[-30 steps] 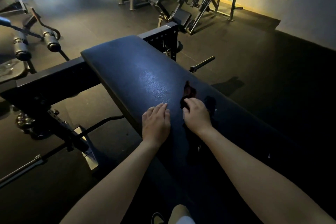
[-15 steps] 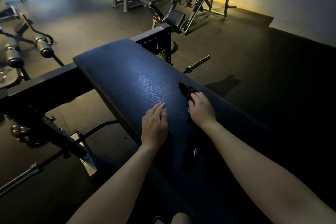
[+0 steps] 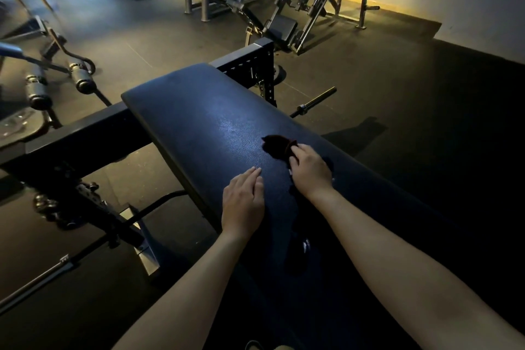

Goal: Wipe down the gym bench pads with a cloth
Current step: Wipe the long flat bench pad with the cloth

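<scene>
Head view: dark pad [image 3: 199, 111] runs from upper centre to lower right. Left hand [image 3: 243, 204] lies flat on the pad at centre frame, fingers straight and holding nothing. Right hand [image 3: 309, 172], just right of it, has its fingers curled on a dark cloth [image 3: 275, 145] lying on the pad. Barbell [image 3: 314, 101] on the floor, right of the pad.

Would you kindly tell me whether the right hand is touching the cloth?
Touching: the head view shows the right hand curled over the cloth, its near edge, on the bench pad.
</scene>
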Motion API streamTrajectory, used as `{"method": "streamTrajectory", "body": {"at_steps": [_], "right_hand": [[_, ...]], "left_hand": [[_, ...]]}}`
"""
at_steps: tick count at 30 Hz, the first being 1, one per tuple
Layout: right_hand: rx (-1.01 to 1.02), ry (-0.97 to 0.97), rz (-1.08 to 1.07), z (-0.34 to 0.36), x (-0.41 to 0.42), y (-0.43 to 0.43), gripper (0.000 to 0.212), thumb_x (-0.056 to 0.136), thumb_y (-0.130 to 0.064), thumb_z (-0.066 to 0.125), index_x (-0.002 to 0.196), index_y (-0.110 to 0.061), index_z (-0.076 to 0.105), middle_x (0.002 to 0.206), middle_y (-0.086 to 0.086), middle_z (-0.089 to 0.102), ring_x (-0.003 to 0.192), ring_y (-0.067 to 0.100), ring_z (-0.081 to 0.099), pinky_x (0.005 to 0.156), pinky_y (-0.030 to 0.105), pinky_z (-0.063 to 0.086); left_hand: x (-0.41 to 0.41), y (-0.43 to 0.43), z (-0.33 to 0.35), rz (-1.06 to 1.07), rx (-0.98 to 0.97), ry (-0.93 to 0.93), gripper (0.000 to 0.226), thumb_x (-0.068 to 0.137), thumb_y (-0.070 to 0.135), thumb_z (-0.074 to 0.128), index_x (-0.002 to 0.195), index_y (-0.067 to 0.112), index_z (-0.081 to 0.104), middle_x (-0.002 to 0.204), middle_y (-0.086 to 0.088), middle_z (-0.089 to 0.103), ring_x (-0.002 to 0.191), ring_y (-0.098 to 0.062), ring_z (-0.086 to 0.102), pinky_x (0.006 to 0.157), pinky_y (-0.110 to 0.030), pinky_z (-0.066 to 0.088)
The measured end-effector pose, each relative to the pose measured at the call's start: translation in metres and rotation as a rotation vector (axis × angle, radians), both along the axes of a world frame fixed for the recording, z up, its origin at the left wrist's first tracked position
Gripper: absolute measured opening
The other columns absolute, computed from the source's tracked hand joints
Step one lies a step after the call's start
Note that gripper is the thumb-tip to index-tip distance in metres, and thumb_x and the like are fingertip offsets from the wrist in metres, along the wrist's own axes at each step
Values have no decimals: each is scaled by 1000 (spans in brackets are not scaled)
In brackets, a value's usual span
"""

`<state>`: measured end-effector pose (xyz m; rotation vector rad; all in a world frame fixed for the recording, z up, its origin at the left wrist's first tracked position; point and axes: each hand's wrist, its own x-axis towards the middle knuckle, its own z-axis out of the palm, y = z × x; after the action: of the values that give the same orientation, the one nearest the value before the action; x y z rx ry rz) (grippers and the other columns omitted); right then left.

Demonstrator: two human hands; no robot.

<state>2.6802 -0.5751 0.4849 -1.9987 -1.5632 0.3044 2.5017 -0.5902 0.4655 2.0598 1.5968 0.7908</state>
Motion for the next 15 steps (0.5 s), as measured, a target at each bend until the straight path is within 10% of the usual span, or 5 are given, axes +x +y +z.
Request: {"method": "streamTrajectory", "body": {"at_steps": [7,15], "right_hand": [[60,43,274,-13,-31,-22,32,95,-27,64,126,-20,70,131,-1,62,122,17,54,103,28,41],[18,45,3,-8,19,9,33,100,-28,58,128,-11,63,128,5,56,120,24,49,99,38,41]], "left_hand": [[11,10,3,63,-69,80,42,107,37,37,146,28,52,151,10,50,139,-13,37,111,-35,24],[9,17,7,3,-43,74,41,108,34,39,145,25,53,147,7,54,133,-14,39,106,-36,25]]}}
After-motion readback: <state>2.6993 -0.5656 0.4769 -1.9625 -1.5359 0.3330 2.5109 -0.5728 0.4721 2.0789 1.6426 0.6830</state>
